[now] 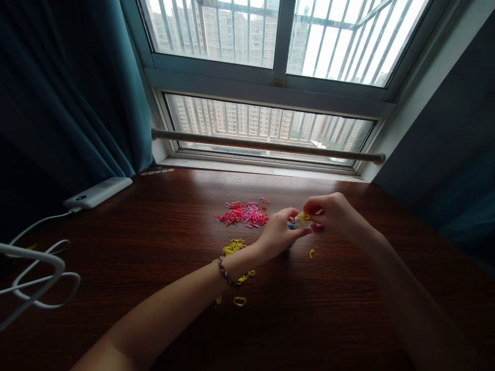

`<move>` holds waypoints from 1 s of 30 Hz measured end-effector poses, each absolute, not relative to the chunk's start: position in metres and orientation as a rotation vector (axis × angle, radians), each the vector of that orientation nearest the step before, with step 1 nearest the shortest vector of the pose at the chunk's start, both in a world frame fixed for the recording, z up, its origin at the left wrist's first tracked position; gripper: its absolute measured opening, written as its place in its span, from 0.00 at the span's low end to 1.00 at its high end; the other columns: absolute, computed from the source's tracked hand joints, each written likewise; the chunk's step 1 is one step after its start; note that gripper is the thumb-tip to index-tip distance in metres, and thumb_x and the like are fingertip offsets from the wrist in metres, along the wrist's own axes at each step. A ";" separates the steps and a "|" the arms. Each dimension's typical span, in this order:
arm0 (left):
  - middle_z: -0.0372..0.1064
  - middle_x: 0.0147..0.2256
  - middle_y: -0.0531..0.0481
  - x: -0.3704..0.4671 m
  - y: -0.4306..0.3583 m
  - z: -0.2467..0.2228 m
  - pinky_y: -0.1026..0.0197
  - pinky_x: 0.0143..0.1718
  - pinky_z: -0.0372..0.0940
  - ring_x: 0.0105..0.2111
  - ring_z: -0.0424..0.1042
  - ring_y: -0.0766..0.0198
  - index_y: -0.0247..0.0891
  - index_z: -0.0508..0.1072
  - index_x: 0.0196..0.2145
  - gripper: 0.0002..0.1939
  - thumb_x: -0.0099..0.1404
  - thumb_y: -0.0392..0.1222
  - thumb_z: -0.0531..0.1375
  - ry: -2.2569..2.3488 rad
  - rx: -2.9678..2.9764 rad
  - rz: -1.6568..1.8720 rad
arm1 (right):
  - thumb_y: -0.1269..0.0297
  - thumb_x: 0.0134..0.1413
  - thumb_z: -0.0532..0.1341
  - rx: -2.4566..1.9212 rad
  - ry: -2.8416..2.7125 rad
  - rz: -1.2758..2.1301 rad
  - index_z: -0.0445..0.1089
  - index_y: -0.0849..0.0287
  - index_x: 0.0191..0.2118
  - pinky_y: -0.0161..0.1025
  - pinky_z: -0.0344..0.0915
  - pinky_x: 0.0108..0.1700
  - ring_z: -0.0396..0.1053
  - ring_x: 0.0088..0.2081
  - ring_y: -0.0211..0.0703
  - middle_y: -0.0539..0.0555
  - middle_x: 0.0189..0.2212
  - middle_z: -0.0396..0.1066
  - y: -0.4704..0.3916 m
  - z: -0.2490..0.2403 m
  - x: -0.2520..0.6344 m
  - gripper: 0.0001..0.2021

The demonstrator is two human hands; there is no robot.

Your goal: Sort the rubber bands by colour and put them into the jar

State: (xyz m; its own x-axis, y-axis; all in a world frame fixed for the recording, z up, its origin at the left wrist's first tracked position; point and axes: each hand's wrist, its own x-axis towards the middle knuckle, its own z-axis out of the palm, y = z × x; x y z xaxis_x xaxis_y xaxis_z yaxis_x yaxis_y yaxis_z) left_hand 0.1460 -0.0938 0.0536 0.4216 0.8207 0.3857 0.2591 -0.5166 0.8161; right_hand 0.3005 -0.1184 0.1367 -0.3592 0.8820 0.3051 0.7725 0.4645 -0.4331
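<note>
My left hand [279, 230] is wrapped round a small clear container [302, 221]. At its mouth, the fingers of my right hand [324, 210] pinch something yellow [305, 215], seemingly small clips like those on the table. Left of my left hand lies a pile of red and pink clips [245, 214]. Yellow clips [234, 246] are heaped nearer to me, partly hidden under my left forearm. A single yellow clip [311, 253] rests below my right hand. Something blue shows beside the container, mostly hidden by my left fingers.
On the brown wooden table [174, 221], a white power bank [98, 192] lies at the back left by a blue curtain [127, 103]. A white cable [58, 273] loops along the left edge. Behind the table is a window with a metal rail [266, 146].
</note>
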 end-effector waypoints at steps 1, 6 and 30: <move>0.70 0.35 0.46 0.146 -0.094 0.053 0.59 0.37 0.62 0.35 0.69 0.60 0.37 0.70 0.38 0.23 0.50 0.55 0.62 0.906 1.992 1.054 | 0.75 0.41 0.57 -1.366 -2.221 0.305 0.71 0.62 0.26 0.29 0.60 0.23 0.66 0.22 0.35 0.49 0.20 0.69 -0.119 0.137 0.301 0.06; 0.70 0.36 0.46 0.146 -0.093 0.053 0.59 0.37 0.63 0.36 0.69 0.60 0.36 0.70 0.39 0.23 0.50 0.55 0.62 0.892 1.959 1.046 | 0.75 0.41 0.57 -1.336 -2.180 0.322 0.72 0.61 0.27 0.30 0.65 0.26 0.69 0.26 0.38 0.51 0.24 0.71 -0.117 0.138 0.303 0.07; 0.64 0.44 0.44 0.145 -0.093 0.055 0.56 0.44 0.61 0.44 0.64 0.58 0.37 0.65 0.45 0.24 0.52 0.47 0.63 0.864 1.953 1.186 | 0.65 0.43 0.63 -1.368 -2.104 0.435 0.68 0.60 0.41 0.36 0.70 0.32 0.71 0.31 0.42 0.55 0.31 0.72 -0.117 0.134 0.306 0.15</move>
